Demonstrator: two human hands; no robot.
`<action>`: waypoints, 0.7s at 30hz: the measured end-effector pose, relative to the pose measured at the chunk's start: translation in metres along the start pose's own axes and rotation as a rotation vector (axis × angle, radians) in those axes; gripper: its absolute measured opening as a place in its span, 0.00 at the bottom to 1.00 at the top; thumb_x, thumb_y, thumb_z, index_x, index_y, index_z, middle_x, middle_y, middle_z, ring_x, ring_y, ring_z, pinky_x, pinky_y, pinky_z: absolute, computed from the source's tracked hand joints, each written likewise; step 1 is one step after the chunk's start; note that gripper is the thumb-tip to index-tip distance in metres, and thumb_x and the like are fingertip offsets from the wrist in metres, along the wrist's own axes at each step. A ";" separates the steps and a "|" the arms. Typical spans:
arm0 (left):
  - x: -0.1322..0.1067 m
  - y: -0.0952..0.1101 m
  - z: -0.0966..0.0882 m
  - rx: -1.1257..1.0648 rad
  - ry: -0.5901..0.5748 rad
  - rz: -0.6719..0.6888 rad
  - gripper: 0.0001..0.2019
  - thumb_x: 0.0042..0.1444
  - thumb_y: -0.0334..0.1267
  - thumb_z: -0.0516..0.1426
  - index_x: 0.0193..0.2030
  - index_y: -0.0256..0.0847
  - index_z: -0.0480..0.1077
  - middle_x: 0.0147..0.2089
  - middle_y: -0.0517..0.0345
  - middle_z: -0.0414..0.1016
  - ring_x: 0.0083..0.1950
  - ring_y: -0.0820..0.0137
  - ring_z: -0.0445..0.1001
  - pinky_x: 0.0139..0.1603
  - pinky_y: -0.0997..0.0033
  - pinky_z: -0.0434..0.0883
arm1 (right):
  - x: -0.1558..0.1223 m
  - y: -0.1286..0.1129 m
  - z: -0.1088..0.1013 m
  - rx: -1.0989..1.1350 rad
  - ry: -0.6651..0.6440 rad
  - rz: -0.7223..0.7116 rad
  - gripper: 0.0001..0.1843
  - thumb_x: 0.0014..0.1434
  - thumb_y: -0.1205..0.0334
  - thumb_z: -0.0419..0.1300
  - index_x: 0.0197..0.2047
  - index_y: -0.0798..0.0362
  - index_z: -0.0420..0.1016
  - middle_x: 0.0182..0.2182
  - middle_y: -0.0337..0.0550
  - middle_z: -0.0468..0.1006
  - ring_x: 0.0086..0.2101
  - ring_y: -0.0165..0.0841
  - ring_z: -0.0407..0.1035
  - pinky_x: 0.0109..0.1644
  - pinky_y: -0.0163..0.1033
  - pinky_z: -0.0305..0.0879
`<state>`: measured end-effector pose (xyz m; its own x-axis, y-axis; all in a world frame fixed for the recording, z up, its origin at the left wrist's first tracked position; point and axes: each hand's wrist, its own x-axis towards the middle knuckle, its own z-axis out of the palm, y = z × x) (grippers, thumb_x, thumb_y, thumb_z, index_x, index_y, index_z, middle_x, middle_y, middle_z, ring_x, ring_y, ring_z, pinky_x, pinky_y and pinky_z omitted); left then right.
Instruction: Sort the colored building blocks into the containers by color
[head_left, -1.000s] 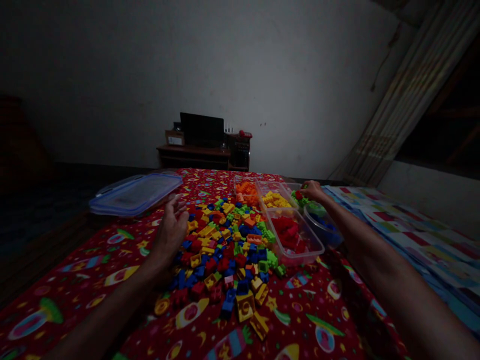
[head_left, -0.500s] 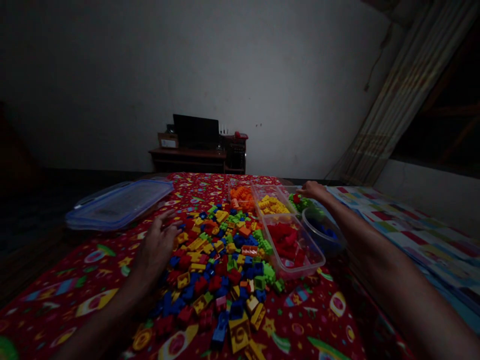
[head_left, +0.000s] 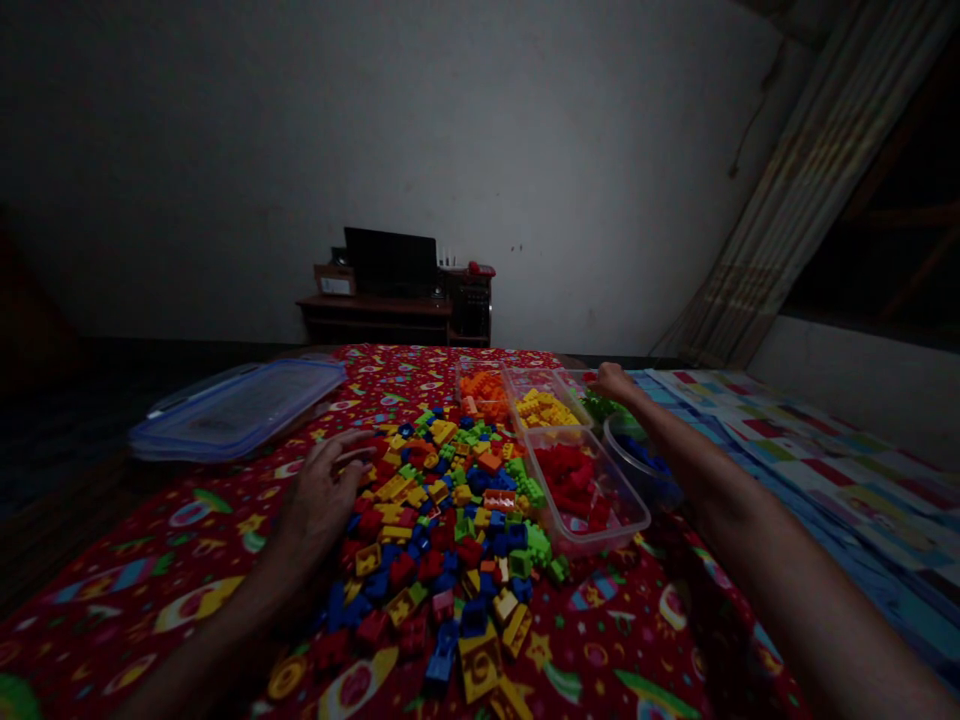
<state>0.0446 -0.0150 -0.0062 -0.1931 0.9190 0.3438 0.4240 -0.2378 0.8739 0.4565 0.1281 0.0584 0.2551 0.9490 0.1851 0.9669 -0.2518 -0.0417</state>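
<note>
A heap of mixed plastic building bricks (head_left: 442,520) in red, yellow, blue, green and orange lies on a red patterned cloth. My left hand (head_left: 326,485) rests at the heap's left edge with its fingers stretched out and apart, holding nothing that I can see. Far to the right, my right hand (head_left: 613,382) is above the green bricks (head_left: 602,404) in their clear container. Its fingers are closed, and a small red brick (head_left: 589,377) shows at their tips. Beside that container are yellow bricks (head_left: 546,408) and red bricks (head_left: 564,475) in clear trays.
Orange bricks (head_left: 484,392) fill another clear container at the back. A round tub (head_left: 637,455) with blue bricks stands under my right forearm. Clear lids with blue rims (head_left: 247,405) lie at the left. A desk with a monitor (head_left: 391,262) stands by the wall.
My right hand has drawn slightly left and the red brick has risen from the green bricks with it. The left fingers have stretched out a little further over the heap.
</note>
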 end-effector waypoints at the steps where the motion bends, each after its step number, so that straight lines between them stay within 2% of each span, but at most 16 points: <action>1: 0.001 -0.001 0.000 0.008 0.002 0.013 0.19 0.48 0.44 0.51 0.46 0.42 0.67 0.54 0.48 0.69 0.50 0.57 0.75 0.51 0.53 0.74 | -0.001 0.001 -0.006 0.007 0.012 0.008 0.21 0.54 0.58 0.57 0.48 0.62 0.75 0.42 0.60 0.77 0.42 0.41 0.72 0.39 0.36 0.65; 5: 0.002 0.001 -0.001 0.049 0.011 0.092 0.17 0.49 0.43 0.50 0.45 0.42 0.68 0.53 0.49 0.70 0.47 0.59 0.76 0.51 0.54 0.74 | -0.017 0.000 -0.036 0.083 0.002 -0.015 0.20 0.55 0.56 0.54 0.37 0.64 0.79 0.31 0.56 0.78 0.31 0.36 0.71 0.29 0.33 0.59; 9: 0.001 0.005 -0.003 0.061 0.003 0.144 0.17 0.50 0.41 0.49 0.46 0.40 0.68 0.53 0.48 0.69 0.47 0.60 0.76 0.51 0.56 0.74 | -0.053 -0.001 -0.056 0.207 -0.105 -0.173 0.19 0.55 0.57 0.53 0.26 0.63 0.77 0.19 0.45 0.71 0.20 0.27 0.62 0.25 0.32 0.53; 14: -0.004 0.017 -0.003 0.085 -0.016 0.233 0.17 0.52 0.37 0.48 0.47 0.41 0.68 0.55 0.50 0.68 0.45 0.64 0.76 0.50 0.61 0.74 | -0.103 -0.001 -0.064 0.285 -0.290 -0.365 0.19 0.54 0.53 0.54 0.20 0.59 0.73 0.18 0.40 0.69 0.19 0.24 0.58 0.24 0.31 0.51; 16: -0.006 0.022 -0.002 0.082 -0.027 0.264 0.17 0.52 0.36 0.47 0.47 0.40 0.68 0.55 0.50 0.68 0.45 0.65 0.76 0.49 0.62 0.74 | -0.119 -0.003 -0.068 0.249 -0.252 -0.407 0.20 0.54 0.53 0.54 0.18 0.58 0.71 0.16 0.38 0.67 0.19 0.23 0.56 0.23 0.31 0.48; 18: -0.009 0.027 -0.001 0.110 -0.057 0.305 0.17 0.54 0.36 0.46 0.47 0.39 0.68 0.54 0.49 0.69 0.46 0.64 0.75 0.48 0.62 0.74 | -0.135 -0.009 -0.075 0.242 -0.113 -0.457 0.21 0.56 0.54 0.53 0.18 0.58 0.69 0.16 0.38 0.65 0.19 0.24 0.55 0.24 0.32 0.47; 20: -0.016 0.033 0.001 0.172 -0.130 0.405 0.16 0.56 0.38 0.46 0.47 0.39 0.69 0.53 0.49 0.70 0.49 0.63 0.73 0.51 0.59 0.73 | -0.152 -0.019 -0.080 0.320 -0.018 -0.522 0.20 0.57 0.54 0.52 0.20 0.58 0.71 0.18 0.39 0.67 0.20 0.24 0.56 0.25 0.32 0.49; 21: -0.021 0.036 0.004 0.204 -0.191 0.483 0.16 0.57 0.38 0.46 0.47 0.39 0.69 0.52 0.50 0.71 0.52 0.62 0.72 0.53 0.58 0.71 | -0.161 -0.026 -0.082 0.385 -0.017 -0.555 0.20 0.58 0.55 0.51 0.22 0.58 0.72 0.19 0.40 0.69 0.21 0.25 0.58 0.26 0.32 0.51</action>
<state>0.0676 -0.0421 0.0168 0.2209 0.7660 0.6037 0.5913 -0.5975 0.5417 0.3897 -0.0341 0.1101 -0.2826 0.9219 0.2651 0.8874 0.3562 -0.2926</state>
